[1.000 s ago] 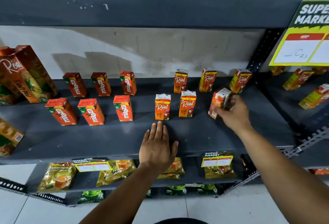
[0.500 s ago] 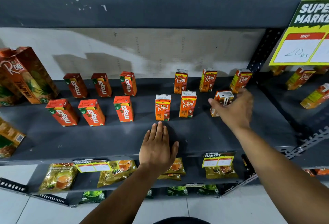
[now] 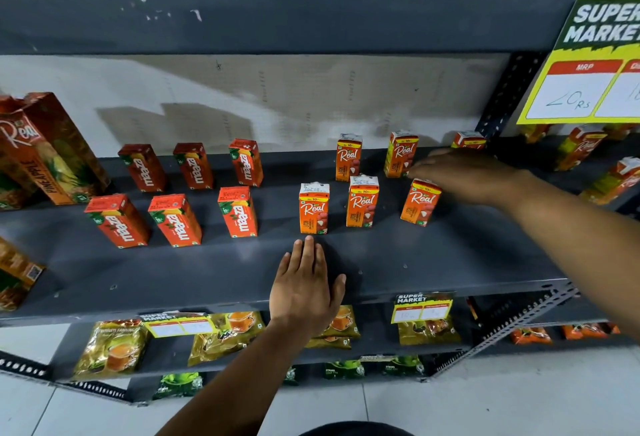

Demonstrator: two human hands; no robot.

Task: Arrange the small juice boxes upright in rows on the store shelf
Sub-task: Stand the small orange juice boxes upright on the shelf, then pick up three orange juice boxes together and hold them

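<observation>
Small juice boxes stand upright in two rows on the grey shelf [image 3: 433,262]. Red Maaza boxes [image 3: 238,212] fill the left part, orange Real boxes [image 3: 313,207] the right part. The front-row right Real box [image 3: 419,201] stands upright just below my right hand [image 3: 464,174], which hovers flat with fingers spread and holds nothing. That hand hides most of the back-row right box [image 3: 468,139]. My left hand [image 3: 304,288] lies flat, palm down, on the shelf's front edge, just in front of the front-row Real boxes.
A large Real pineapple carton [image 3: 52,148] stands at the shelf's left end. A yellow supermarket price sign [image 3: 588,65] hangs at the upper right. More juice boxes [image 3: 581,148] sit on the neighbouring shelf to the right. Tea packets [image 3: 110,349] lie on the shelf below.
My right hand set the tilted Real box upright in the front row, let go of it, and lifted away toward the back. My left hand stayed flat on the shelf.
</observation>
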